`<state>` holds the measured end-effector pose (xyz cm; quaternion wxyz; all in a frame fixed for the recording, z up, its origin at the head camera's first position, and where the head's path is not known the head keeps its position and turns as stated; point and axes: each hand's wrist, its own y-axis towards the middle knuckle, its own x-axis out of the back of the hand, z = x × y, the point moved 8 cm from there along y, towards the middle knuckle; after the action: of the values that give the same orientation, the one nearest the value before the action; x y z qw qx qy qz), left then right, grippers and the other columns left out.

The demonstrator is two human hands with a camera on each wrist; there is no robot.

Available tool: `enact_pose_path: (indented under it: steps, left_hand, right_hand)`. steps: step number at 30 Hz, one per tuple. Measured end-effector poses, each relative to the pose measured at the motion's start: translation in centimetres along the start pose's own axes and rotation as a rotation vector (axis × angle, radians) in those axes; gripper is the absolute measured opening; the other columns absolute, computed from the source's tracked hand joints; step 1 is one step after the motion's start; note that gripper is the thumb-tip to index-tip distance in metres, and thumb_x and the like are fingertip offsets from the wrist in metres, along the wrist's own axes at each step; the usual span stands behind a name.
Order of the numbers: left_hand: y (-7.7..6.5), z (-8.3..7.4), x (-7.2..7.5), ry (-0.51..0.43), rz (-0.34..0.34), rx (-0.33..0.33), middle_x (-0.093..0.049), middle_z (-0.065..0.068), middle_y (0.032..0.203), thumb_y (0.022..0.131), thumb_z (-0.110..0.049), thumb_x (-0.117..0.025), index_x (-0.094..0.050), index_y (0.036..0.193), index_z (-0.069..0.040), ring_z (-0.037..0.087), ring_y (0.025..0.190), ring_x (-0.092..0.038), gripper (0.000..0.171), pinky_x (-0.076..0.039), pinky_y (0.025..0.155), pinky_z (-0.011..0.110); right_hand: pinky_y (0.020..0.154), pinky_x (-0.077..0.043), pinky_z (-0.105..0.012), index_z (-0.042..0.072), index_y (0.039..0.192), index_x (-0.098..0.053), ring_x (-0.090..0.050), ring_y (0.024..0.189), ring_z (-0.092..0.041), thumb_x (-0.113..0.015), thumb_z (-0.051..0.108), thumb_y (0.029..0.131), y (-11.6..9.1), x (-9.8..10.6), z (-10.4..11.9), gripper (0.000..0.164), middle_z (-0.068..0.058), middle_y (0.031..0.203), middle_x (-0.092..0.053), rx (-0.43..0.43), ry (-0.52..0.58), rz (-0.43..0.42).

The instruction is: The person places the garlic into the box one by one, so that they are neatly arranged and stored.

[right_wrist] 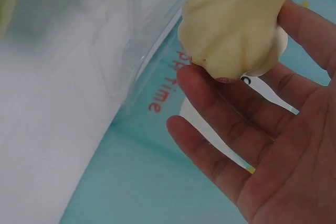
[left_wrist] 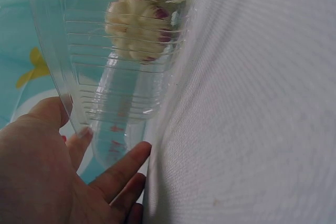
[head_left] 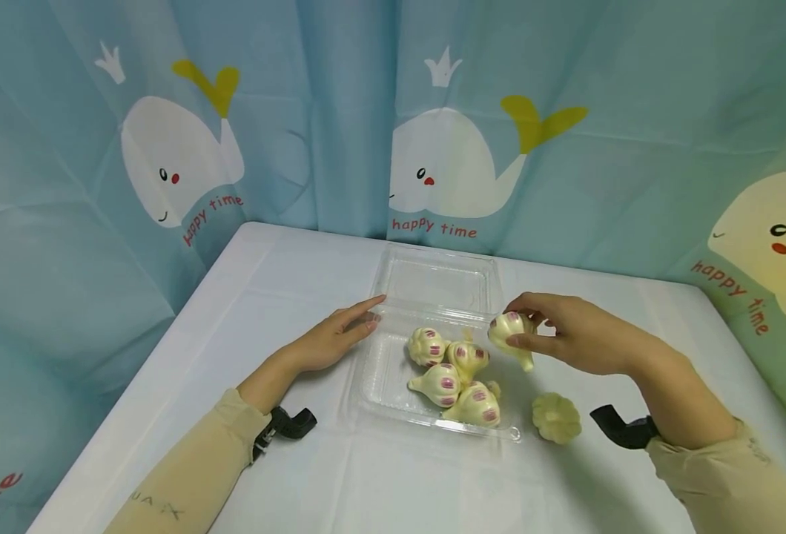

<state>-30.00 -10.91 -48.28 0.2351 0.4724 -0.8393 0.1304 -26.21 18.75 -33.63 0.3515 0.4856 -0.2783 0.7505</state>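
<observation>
Five garlic bulbs (head_left: 440,384) with purple marks can be counted in the head view: four lie close together in one clear plastic container (head_left: 382,374), and the held bulb (head_left: 508,326) is pinched between the thumb and fingers of the right hand (head_left: 583,334), at the container's right side. One hinged lid (head_left: 433,285) lies open behind. One pale green lobed piece (head_left: 556,417) sits on the white table (head_left: 286,452), just right of the container. The left hand (head_left: 329,345) has its fingers stretched out at the container's left edge. Two black wrist mounts (head_left: 626,428) show, one per arm, and the blue curtain (head_left: 346,96) carries two full whale prints and one cut off at the right.

The left wrist view adds the ridged side wall, seen from low down: one bulb shows nearly whole through it, with parts of others above. Spread fingers are at the wall, gripping nothing; whether every fingertip touches, I cannot tell.

The right wrist view shows the held bulb's plain cream lobes, which the head view hides. One lower finger stands clear of it. A blurred green edge enters at top left.
</observation>
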Motion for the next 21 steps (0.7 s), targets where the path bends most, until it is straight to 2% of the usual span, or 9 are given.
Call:
enact_pose_path:
  steps: [8,11,18,21]
  left_hand:
    - [0.1,0.2,-0.1,-0.006,0.010,-0.004,-0.047,0.007,0.159,0.111,-0.047,-0.043,-0.026,0.165,-0.037,0.027,0.152,-0.039,0.057,-0.028,0.125,0.056]
    - [0.1,0.1,-0.1,-0.008,0.009,-0.011,-0.046,0.007,0.160,0.111,-0.046,-0.043,-0.026,0.165,-0.036,0.027,0.152,-0.039,0.057,-0.029,0.125,0.056]
    - [0.0,0.2,-0.2,-0.013,0.006,-0.005,-0.047,0.006,0.160,0.111,-0.047,-0.043,-0.027,0.163,-0.042,0.028,0.153,-0.037,0.055,-0.028,0.125,0.056]
    - [0.1,0.1,-0.3,-0.023,0.009,-0.012,-0.046,0.007,0.161,0.111,-0.045,-0.044,-0.027,0.164,-0.038,0.028,0.152,-0.039,0.056,-0.029,0.125,0.056]
  right_hand:
    - [0.080,-0.054,-0.028,0.029,0.127,-0.065,-0.062,0.104,-0.007,-0.068,0.045,0.100,0.9,-0.3,1.5,0.031,0.015,0.110,-0.067,0.043,0.010,0.005]
    - [0.082,-0.054,-0.028,0.028,0.127,-0.065,-0.062,0.105,-0.007,-0.068,0.046,0.100,1.2,-0.5,1.9,0.032,0.015,0.111,-0.067,0.053,0.015,0.011]
    - [0.086,-0.054,-0.032,0.024,0.128,-0.065,-0.062,0.105,-0.006,-0.068,0.047,0.100,1.6,-1.0,2.6,0.036,0.014,0.111,-0.067,0.068,-0.002,0.032]
    - [0.086,-0.054,-0.033,0.023,0.128,-0.064,-0.062,0.105,-0.006,-0.068,0.046,0.100,1.9,-1.2,2.9,0.037,0.014,0.112,-0.067,0.076,-0.012,0.039]
